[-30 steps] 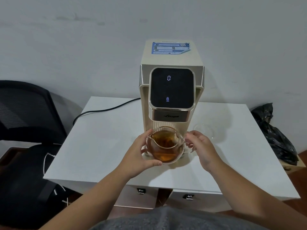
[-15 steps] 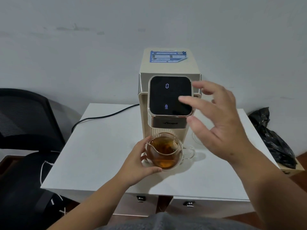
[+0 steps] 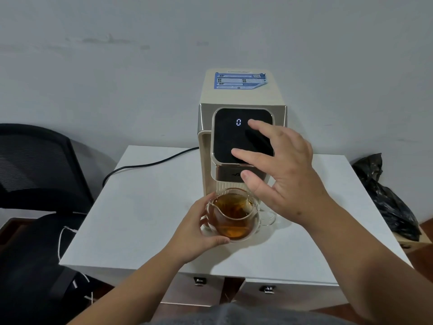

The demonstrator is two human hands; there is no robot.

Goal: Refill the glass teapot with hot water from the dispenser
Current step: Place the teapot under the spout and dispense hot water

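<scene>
One glass teapot [image 3: 232,216] sits just below the centre of the frame, at the foot of the single dispenser [image 3: 241,97] and under its overhanging front. The pot is clear and round-bellied, with a small pouring lip on its left and a looped glass handle on its right, and it holds amber tea with darker matter floating in it. Two bare hands show. The left hand [image 3: 196,228] comes up from the lower left and cups the pot's left side, fingers curled round the glass and thumb along its lower edge. The right hand [image 3: 281,170] is spread loose with straight fingers [image 3: 243,154] and holds nothing. It is raised before the dispenser's one glossy black touch panel [image 3: 225,137], a rounded square showing a single lit "0". Whether a fingertip presses the panel cannot be told. The dispenser is a tall cream box with a ribbed lower front and metallic trim, and one blue printed sticker [image 3: 239,81] lies on its flat top. It stands on one smooth white table [image 3: 140,207], and a single black power cord [image 3: 150,164] curves away to the left. Two small metal drawer locks [image 3: 199,281] show under the table's near edge. One black mesh chair [image 3: 35,160] fills the left edge, and one crumpled black plastic bag [image 3: 386,202] lies at the right.
</scene>
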